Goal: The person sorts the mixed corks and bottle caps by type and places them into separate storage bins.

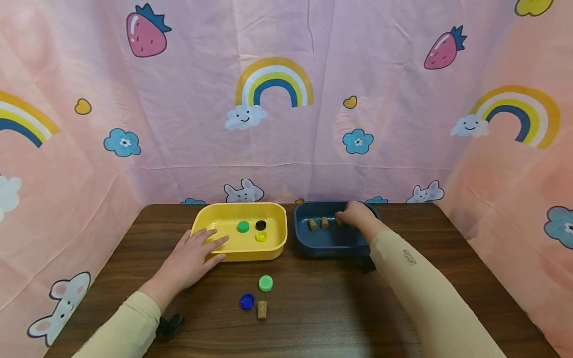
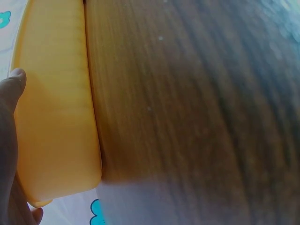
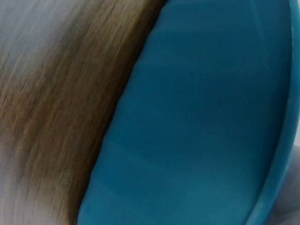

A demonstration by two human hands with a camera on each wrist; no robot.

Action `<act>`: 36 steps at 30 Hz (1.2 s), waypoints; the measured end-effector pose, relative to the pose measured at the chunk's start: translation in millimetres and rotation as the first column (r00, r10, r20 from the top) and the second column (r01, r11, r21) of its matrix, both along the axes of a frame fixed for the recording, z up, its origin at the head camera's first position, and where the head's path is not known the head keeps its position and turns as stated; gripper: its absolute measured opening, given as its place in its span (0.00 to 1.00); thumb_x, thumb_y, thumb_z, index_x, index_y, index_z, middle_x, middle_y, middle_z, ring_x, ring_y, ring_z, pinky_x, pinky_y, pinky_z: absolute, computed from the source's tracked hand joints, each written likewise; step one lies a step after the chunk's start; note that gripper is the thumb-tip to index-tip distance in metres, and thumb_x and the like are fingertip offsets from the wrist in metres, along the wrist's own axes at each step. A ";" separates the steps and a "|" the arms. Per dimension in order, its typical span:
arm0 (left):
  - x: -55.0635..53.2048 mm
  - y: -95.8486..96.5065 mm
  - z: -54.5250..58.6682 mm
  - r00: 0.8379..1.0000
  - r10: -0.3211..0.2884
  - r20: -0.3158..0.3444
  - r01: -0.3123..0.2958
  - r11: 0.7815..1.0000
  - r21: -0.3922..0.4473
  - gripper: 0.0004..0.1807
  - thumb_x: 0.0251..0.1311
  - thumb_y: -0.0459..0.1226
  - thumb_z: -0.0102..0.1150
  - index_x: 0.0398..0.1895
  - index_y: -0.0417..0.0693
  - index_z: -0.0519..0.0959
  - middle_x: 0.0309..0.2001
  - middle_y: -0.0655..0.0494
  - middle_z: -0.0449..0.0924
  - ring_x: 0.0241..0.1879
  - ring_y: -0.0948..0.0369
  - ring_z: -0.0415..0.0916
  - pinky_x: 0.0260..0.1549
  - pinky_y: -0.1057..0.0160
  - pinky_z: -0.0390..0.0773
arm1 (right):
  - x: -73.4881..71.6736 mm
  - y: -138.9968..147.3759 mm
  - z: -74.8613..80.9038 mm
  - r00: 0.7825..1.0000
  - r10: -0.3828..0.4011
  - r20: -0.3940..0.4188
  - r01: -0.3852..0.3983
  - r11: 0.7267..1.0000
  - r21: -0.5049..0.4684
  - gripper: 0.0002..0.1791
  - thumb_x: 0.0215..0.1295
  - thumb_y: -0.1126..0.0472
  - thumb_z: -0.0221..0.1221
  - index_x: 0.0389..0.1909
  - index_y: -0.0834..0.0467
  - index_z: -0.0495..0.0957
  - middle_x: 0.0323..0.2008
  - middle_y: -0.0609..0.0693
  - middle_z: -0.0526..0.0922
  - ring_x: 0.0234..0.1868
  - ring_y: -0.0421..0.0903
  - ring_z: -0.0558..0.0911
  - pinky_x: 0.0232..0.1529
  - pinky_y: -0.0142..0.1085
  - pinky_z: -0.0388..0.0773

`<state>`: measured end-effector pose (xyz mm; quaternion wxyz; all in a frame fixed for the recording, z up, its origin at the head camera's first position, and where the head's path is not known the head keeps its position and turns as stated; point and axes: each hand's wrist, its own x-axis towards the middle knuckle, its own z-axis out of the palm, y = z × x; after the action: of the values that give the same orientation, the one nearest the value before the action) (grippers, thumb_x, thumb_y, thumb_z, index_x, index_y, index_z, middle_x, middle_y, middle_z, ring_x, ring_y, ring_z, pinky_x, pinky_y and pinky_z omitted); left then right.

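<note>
My left hand (image 1: pixel 193 256) lies with spread, straight fingers over the front left rim of a yellow tray (image 1: pixel 239 254). Inside that tray are a green cap (image 1: pixel 243 226), a black cap (image 1: pixel 261 225) and a yellow cap (image 1: pixel 261 236). My right hand (image 1: pixel 360 219) reaches into a dark blue tray (image 1: pixel 329 251) and pinches a cork (image 1: pixel 340 222) low in it, partly hidden by the fingers. Left of it stand two more corks, one cork (image 1: pixel 312 224) and another (image 1: pixel 324 222). In the right wrist view, the blue tray's wall (image 3: pixel 187 117) hides most of the hand.
On the brown wooden table (image 1: pixel 322 308), in front of the trays, lie a light green cap (image 1: pixel 265 283), a blue cap (image 1: pixel 247 302) and a loose cork (image 1: pixel 261 310). A patterned pink cloth (image 1: pixel 286 144) hangs behind the table and at both sides.
</note>
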<state>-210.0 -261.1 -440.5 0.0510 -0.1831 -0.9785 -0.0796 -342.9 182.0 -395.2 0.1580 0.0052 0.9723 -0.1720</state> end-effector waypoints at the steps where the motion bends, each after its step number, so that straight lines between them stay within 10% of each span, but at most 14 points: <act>1: 0.1 0.0 0.1 1.000 0.000 0.001 0.000 1.000 0.000 0.30 0.69 0.60 0.50 0.72 0.65 0.68 0.71 0.44 0.64 0.72 0.40 0.54 0.70 0.34 0.43 | 0.3 0.6 0.1 1.000 0.001 0.001 -0.001 1.000 -0.003 0.22 0.74 0.46 0.52 0.40 0.63 0.80 0.37 0.57 0.82 0.34 0.52 0.81 0.40 0.46 0.80; 17: 0.8 0.7 -0.4 1.000 -0.003 -0.002 0.003 1.000 0.003 0.30 0.69 0.59 0.51 0.72 0.65 0.68 0.71 0.44 0.64 0.72 0.40 0.55 0.70 0.34 0.44 | 16.0 4.8 3.2 0.989 -0.055 -0.137 0.025 0.977 -0.213 0.23 0.75 0.45 0.52 0.52 0.62 0.77 0.46 0.59 0.80 0.43 0.54 0.78 0.43 0.48 0.76; 24: 0.5 0.4 0.9 1.000 -0.006 -0.012 0.006 1.000 -0.001 0.30 0.70 0.59 0.50 0.72 0.63 0.69 0.71 0.44 0.64 0.72 0.40 0.55 0.70 0.34 0.45 | 54.3 -10.4 16.6 0.965 -0.112 -0.237 0.006 0.913 -0.407 0.18 0.75 0.47 0.52 0.52 0.57 0.76 0.48 0.56 0.79 0.46 0.54 0.77 0.44 0.48 0.76; 36: 1.2 0.6 0.1 1.000 0.000 -0.008 0.000 1.000 -0.011 0.30 0.70 0.58 0.51 0.72 0.64 0.68 0.71 0.44 0.64 0.72 0.40 0.55 0.70 0.34 0.45 | 134.8 -40.2 8.7 0.947 0.035 -0.318 -0.180 0.880 -0.439 0.10 0.70 0.52 0.61 0.47 0.50 0.79 0.34 0.44 0.79 0.28 0.45 0.75 0.26 0.39 0.74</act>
<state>-208.8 -260.5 -440.4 0.0541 -0.1836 -0.9787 -0.0737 -208.1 141.8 -386.4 0.0140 -0.1133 0.9144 -0.3884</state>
